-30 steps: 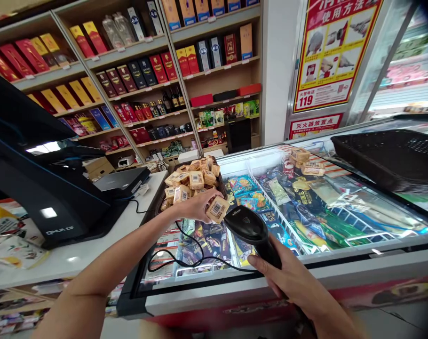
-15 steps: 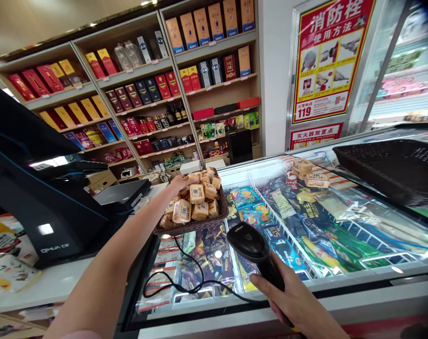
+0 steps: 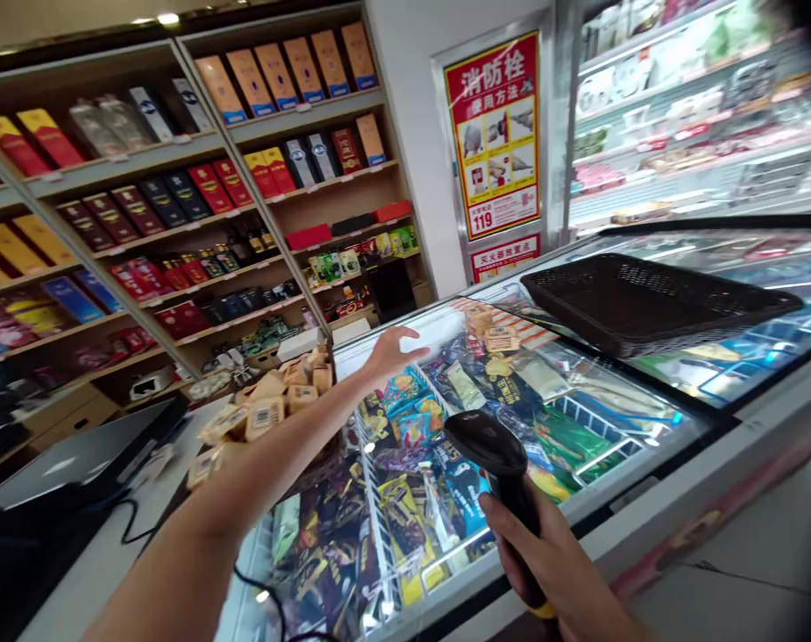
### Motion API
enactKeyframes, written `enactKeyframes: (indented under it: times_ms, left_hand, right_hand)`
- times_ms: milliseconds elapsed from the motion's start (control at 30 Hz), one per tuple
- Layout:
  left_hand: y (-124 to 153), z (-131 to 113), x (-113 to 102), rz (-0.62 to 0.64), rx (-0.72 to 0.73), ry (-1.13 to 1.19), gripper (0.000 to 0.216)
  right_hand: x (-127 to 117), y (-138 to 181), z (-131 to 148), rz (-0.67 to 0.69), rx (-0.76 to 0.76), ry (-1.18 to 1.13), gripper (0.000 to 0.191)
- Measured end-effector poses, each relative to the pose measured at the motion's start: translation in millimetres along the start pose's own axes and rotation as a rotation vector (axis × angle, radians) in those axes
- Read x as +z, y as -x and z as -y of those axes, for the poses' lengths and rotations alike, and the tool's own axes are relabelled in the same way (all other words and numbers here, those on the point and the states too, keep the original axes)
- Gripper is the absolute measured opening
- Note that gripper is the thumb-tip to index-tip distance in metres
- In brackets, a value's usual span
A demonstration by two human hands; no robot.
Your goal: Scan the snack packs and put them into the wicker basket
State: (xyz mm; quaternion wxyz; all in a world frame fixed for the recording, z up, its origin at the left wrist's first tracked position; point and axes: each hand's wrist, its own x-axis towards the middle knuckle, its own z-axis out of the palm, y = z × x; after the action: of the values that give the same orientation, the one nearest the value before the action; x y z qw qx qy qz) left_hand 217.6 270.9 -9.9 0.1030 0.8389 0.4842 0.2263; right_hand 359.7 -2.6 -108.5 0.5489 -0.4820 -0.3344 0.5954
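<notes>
My right hand [image 3: 552,562] grips the handle of a black barcode scanner [image 3: 489,450], its head held over the near edge of a glass-topped freezer [image 3: 579,428]. My left hand [image 3: 392,349] is stretched out above the freezer glass, fingers apart and holding nothing. Left of that arm sits a dark woven basket piled with small tan packets with barcode labels [image 3: 265,412]. A few more tan packets [image 3: 492,332] lie on the glass farther back, beyond my left hand.
An empty black mesh basket [image 3: 639,299] rests on the freezer at the right. A dark till unit [image 3: 64,468] stands on the white counter at the left. Shelves of boxed bottles [image 3: 198,187] fill the back wall. A red notice poster [image 3: 495,134] hangs beside a chilled cabinet.
My left hand put the tan packet back in the heaped basket, then swung right, empty, over the freezer glass. The view turned right. The scanner stayed in my right hand.
</notes>
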Motion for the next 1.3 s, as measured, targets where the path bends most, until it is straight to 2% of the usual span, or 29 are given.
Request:
enactKeyframes:
  times_ms: [133,200,267,400,533,633,733,933,1100,1200,1300]
  left_hand:
    - [-51,-38,91,0.106,0.069,0.035,0.046]
    - [-76,-52,126,0.116,0.088,0.035,0.057]
    - [-98,-61,152,0.115,0.098,0.03,0.066]
    - [-124,-67,183,0.104,0.075,0.009,0.065]
    - [-115,-59,192,0.094,0.024,-0.016,0.066]
    - [-87,-46,181,0.131,0.027,-0.01,0.067]
    - [-46,-26,151,0.148,0.083,-0.014,0.066]
    - [49,16,56,0.102,0.143,-0.145,0.062]
    - [127,32,-11,0.057,0.124,-0.263,0.06]
    - [165,40,-34,0.016,0.094,-0.311,0.057]
    - [192,49,-46,-0.031,0.069,-0.343,0.059]
  right_hand:
    - [-36,-7,-2,-0.103,-0.016,-0.037,0.066]
    - [-50,-10,-4,-0.133,-0.001,-0.028,0.07]
    - [-61,-13,-5,-0.172,0.009,-0.01,0.072]
    - [-73,-18,-7,-0.176,0.036,0.012,0.078]
    - [-69,-19,-7,-0.165,0.039,-0.019,0.078]
    - [-56,-16,-3,-0.191,0.0,-0.062,0.069]
    - [-40,-7,1,-0.175,-0.015,-0.053,0.065]
    - [4,20,13,-0.106,-0.04,-0.106,0.055]
    - [57,44,19,-0.017,-0.051,-0.212,0.055]
    - [84,55,16,0.021,-0.058,-0.21,0.057]
    - [99,62,10,0.05,-0.043,-0.177,0.056]
